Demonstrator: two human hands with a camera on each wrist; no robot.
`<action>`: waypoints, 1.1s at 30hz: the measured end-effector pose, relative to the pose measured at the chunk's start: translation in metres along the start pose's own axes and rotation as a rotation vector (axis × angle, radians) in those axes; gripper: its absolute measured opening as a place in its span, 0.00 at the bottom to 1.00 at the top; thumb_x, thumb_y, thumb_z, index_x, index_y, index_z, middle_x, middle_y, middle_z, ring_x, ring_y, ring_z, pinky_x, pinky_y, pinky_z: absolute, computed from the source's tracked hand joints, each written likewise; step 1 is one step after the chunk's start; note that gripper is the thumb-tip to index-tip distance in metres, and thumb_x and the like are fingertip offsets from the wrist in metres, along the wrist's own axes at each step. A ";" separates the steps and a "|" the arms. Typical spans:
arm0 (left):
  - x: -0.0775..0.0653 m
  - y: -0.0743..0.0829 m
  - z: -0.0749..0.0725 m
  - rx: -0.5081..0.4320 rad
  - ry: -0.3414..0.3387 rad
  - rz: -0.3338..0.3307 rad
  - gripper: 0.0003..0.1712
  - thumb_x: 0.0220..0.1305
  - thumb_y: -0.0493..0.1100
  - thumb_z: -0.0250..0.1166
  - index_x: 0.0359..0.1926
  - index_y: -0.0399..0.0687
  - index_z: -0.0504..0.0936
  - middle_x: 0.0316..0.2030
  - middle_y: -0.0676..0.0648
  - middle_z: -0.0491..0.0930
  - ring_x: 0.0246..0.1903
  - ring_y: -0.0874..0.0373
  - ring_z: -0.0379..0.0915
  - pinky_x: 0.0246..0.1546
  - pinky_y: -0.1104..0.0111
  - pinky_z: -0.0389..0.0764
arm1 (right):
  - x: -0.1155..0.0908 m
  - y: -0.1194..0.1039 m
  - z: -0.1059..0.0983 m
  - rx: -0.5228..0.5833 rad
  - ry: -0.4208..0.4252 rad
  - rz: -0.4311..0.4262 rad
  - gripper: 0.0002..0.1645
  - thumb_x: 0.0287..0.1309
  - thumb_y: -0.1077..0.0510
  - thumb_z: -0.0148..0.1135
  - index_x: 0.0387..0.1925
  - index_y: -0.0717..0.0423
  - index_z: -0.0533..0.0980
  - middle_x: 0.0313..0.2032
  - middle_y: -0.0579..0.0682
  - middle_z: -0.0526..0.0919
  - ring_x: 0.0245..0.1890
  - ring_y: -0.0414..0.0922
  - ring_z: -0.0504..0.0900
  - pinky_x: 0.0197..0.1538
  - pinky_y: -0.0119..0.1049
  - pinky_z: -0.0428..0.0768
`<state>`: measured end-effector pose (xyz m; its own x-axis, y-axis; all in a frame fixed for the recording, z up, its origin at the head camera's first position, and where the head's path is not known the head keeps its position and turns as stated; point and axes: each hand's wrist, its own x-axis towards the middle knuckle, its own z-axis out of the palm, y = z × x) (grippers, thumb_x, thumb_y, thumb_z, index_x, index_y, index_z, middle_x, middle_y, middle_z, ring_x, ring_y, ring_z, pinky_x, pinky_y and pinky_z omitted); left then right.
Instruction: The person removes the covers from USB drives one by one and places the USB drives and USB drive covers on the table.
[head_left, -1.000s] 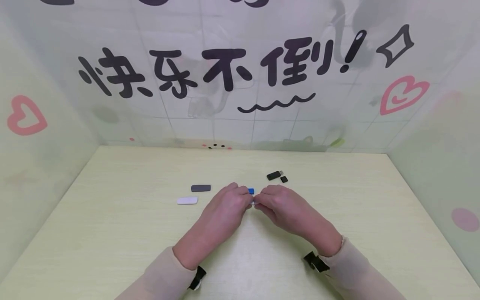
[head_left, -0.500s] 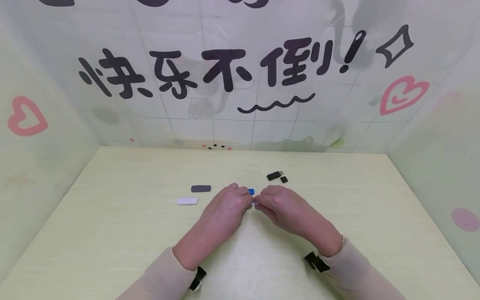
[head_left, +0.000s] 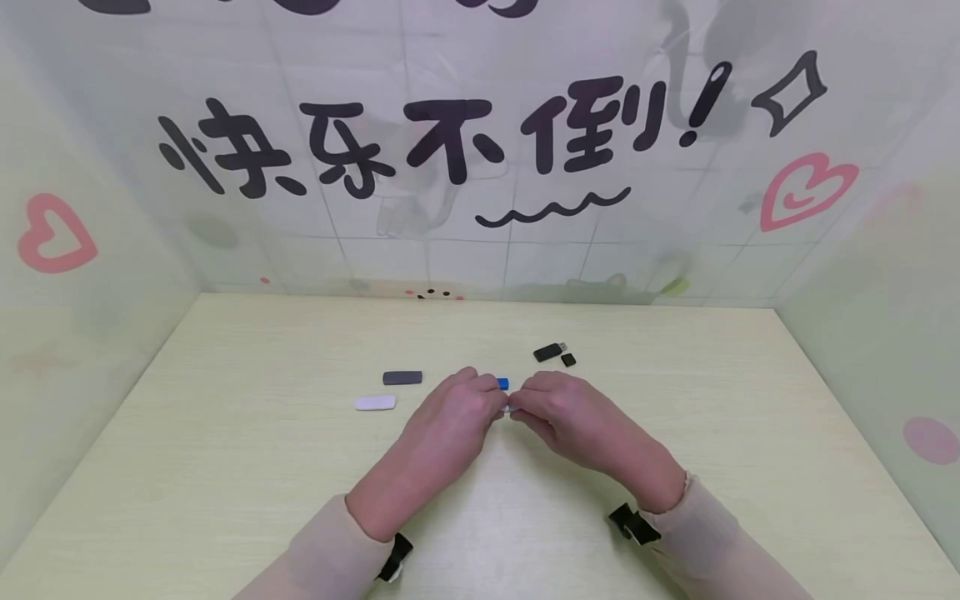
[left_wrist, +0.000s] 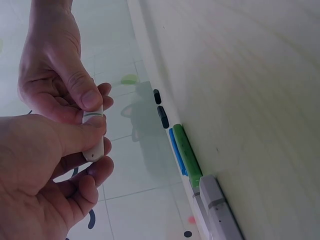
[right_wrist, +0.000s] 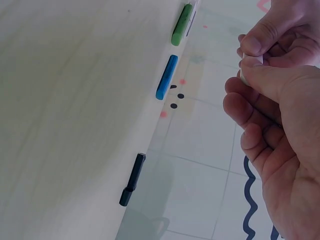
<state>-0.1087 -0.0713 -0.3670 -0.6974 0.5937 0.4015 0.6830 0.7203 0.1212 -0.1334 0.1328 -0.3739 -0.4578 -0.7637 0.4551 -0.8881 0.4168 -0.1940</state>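
Observation:
Both hands meet over the table, pinching a small white flash drive (left_wrist: pixel 94 151) from its two ends. My left hand (head_left: pixel 453 417) holds one end between thumb and fingertips, and my right hand (head_left: pixel 573 417) holds the other end. A thin grey-green line crosses the drive between the two thumbs in the left wrist view. Fingers cover most of it, so I cannot tell whether its cap is fully on. Just beyond the hands lies a blue flash drive (head_left: pixel 502 384), partly hidden in the head view. Beside it is a green flash drive (left_wrist: pixel 186 154), hidden there by the left hand.
Left of the hands lie a dark grey stick (head_left: pixel 402 377) and a white stick (head_left: pixel 375 403). At the back right lies a black flash drive (head_left: pixel 548 352) with its metal plug bare, next to a small black cap (head_left: pixel 568 360). Printed walls enclose the table (head_left: pixel 225 467).

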 end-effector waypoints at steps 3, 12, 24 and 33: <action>0.000 0.000 0.000 -0.007 0.002 0.002 0.04 0.57 0.35 0.72 0.35 0.46 0.88 0.27 0.54 0.80 0.26 0.60 0.64 0.31 0.74 0.69 | 0.000 0.000 -0.001 0.005 0.000 0.000 0.04 0.58 0.63 0.69 0.36 0.56 0.83 0.27 0.40 0.77 0.29 0.36 0.74 0.37 0.25 0.74; 0.000 0.000 -0.002 -0.027 -0.001 0.003 0.04 0.57 0.35 0.72 0.35 0.46 0.88 0.27 0.54 0.80 0.26 0.60 0.64 0.31 0.74 0.69 | 0.000 0.001 -0.001 0.021 0.007 -0.003 0.05 0.57 0.64 0.70 0.37 0.57 0.83 0.27 0.41 0.78 0.29 0.35 0.75 0.37 0.24 0.75; 0.000 0.000 -0.002 -0.014 0.036 -0.004 0.03 0.58 0.35 0.71 0.34 0.44 0.88 0.26 0.53 0.77 0.25 0.60 0.64 0.29 0.73 0.69 | 0.002 -0.003 0.003 -0.053 0.042 0.013 0.04 0.57 0.63 0.70 0.36 0.56 0.84 0.25 0.41 0.76 0.27 0.36 0.75 0.36 0.26 0.76; 0.000 0.000 -0.001 -0.009 0.060 0.000 0.03 0.57 0.34 0.72 0.33 0.44 0.87 0.25 0.53 0.75 0.24 0.59 0.61 0.26 0.73 0.66 | 0.002 -0.005 0.004 -0.084 0.068 0.016 0.03 0.56 0.64 0.70 0.32 0.56 0.82 0.22 0.40 0.73 0.24 0.36 0.71 0.33 0.25 0.74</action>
<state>-0.1083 -0.0712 -0.3663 -0.6835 0.5706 0.4553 0.6848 0.7172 0.1290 -0.1303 0.1269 -0.3755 -0.4659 -0.7226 0.5106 -0.8726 0.4710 -0.1294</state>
